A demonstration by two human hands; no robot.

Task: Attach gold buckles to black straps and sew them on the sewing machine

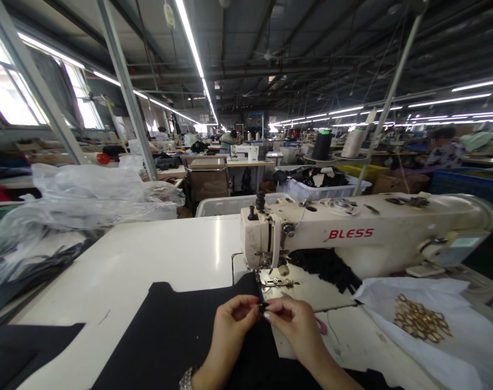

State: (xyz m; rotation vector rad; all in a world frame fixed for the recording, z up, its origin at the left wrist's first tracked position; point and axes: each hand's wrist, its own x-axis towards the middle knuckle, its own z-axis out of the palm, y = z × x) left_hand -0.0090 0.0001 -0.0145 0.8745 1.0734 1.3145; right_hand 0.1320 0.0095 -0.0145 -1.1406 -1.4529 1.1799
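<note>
A small black piece [264, 306] is being pinched between the fingertips of both hands, and it is too small to tell what it is. The left hand [233, 319] is clamping it from one side and the right hand [292, 324] from the other, so the two hands are nearly touching. They are hovering over a black fabric [177, 336] that is lying across the tabletop [120, 265]. A bracelet [187, 378] is circling the left wrist.

Just beyond the fingertips, a sewing machine [364, 233] is standing on the tabletop, its head and metal plate [277, 282] close to the black piece, with "BLESS" showing in red on its arm. Black strips [323, 269] are heaping up under that arm. A pink handle [322, 326] is poking out just beside the right hand. To the right, a white sheet [429, 319] is carrying a cluster of gold-coloured pieces [421, 319].

Clear plastic bags [88, 183] are piling up at the left end of the tabletop. Behind the machine, two thread cones [322, 146] are standing on a stand, a white crate [323, 189] is holding dark cloth, and a co-worker [445, 154] is sitting among more sewing stations.
</note>
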